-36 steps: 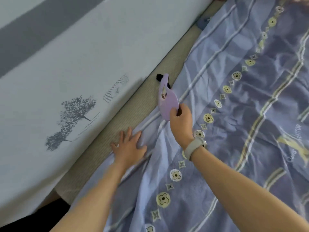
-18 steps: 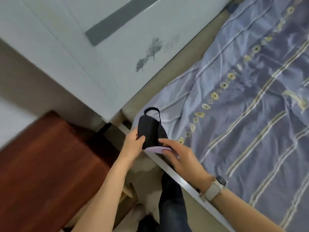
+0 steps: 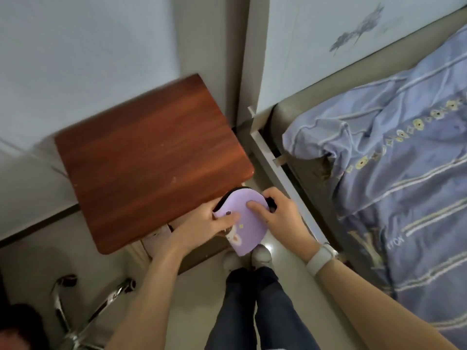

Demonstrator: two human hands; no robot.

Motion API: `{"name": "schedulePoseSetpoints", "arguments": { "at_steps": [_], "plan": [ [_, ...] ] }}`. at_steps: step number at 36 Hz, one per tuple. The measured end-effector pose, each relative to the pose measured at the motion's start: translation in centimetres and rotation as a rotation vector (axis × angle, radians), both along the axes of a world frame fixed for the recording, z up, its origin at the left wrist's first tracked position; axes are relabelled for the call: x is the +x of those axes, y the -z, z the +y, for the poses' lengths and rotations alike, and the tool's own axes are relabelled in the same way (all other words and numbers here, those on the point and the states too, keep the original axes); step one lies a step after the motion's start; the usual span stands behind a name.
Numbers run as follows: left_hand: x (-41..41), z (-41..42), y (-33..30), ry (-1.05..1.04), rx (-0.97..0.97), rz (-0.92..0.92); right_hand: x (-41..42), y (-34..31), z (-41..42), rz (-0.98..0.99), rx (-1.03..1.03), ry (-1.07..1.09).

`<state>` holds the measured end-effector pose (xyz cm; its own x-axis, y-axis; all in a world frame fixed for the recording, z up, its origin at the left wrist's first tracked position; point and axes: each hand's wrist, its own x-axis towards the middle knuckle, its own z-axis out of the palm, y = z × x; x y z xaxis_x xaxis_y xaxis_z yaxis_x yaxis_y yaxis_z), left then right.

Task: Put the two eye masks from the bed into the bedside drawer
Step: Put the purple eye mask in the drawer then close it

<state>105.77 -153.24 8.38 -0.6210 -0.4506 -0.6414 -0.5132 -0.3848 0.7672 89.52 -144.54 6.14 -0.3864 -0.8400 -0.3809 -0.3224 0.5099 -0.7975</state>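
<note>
A lilac eye mask (image 3: 242, 224) with a black edge and a small cartoon print is held flat between both hands, just off the front right corner of the brown wooden bedside table (image 3: 149, 157). My left hand (image 3: 202, 224) grips its left side with the thumb on top. My right hand (image 3: 280, 215) presses fingers on its right side, where a black strap shows. Below the tabletop a drawer (image 3: 161, 238) stands pulled out, mostly hidden by my left arm. I cannot tell whether a second mask lies under the lilac one.
The bed with a blue striped quilt (image 3: 394, 183) fills the right side, behind a pale bed frame rail (image 3: 275, 170). A chrome chair base (image 3: 83, 314) stands on the floor at lower left. My legs and feet (image 3: 255, 258) are below the mask.
The view swung from the bed to the bedside table. The mask went from my right hand alone on the quilt to both hands, now lilac side up beside the table.
</note>
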Motion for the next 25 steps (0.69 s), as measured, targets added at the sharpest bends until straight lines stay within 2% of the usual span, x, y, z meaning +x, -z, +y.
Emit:
{"name": "schedulePoseSetpoints", "arguments": {
  "at_steps": [4, 5, 9, 11, 13, 14, 16, 19, 22, 25],
  "plan": [
    [3.4, 1.5, 2.4, -0.084, -0.144, -0.089, 1.6, 1.3, 0.7, -0.022, 0.067, -0.049],
    [4.3, 1.9, 3.0, -0.145, -0.169, -0.116, 1.5, 1.7, 1.0, 0.034, 0.085, -0.073],
    [7.8, 3.2, 5.3, -0.29, -0.285, -0.212, 0.1, 3.5, 2.2, 0.468, 0.236, -0.208],
    [8.9, 3.8, 5.9, -0.268, -0.298, -0.238, 0.2, 3.9, 2.7, 0.567, 0.283, -0.229],
    [9.5, 4.5, 6.4, -0.246, -0.29, -0.262, 1.3, 3.9, 2.8, 0.577, 0.188, -0.275],
    [9.7, 4.8, 6.7, -0.247, -0.287, -0.277, 2.1, 3.9, 2.7, 0.534, 0.121, -0.306],
    [9.6, 5.3, 7.0, -0.275, -0.314, -0.302, 4.3, 3.8, 2.3, 0.3, 0.099, -0.356],
    [9.5, 5.8, 7.7, -0.346, -0.334, -0.3, 7.2, 3.7, 1.4, -0.112, 0.304, -0.41],
    [9.4, 6.2, 8.2, -0.405, -0.358, -0.257, 8.6, 4.2, 1.0, -0.372, 0.368, -0.446],
    [9.5, 6.7, 8.3, -0.47, -0.331, -0.191, 8.4, 5.0, 0.9, -0.627, 0.495, -0.387]
  ]
}}
